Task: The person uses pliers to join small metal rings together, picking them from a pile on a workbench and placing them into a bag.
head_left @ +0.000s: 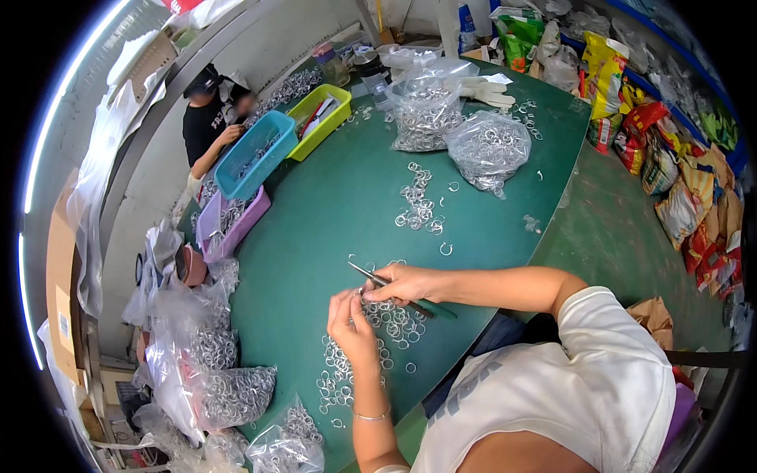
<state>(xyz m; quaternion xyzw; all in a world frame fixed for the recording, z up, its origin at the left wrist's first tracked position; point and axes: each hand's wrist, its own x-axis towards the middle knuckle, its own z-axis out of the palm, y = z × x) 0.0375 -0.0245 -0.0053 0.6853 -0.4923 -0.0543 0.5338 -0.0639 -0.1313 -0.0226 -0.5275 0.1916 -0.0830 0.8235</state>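
Note:
My right hand is closed around a slim pointed tool with a metal tip and a dark handle; its exact kind is hard to make out. The tip points to the far left. Close against it, my left hand pinches a small silver metal ring, mostly covered by the fingers. Under and beside both hands lies a loose pile of silver open rings. A second scatter of such rings lies farther off on the green table.
Clear bags of rings stand at the back, and more bags line the left edge. Blue, yellow-green and purple bins sit at the far left, near another person. Colourful sacks line the right.

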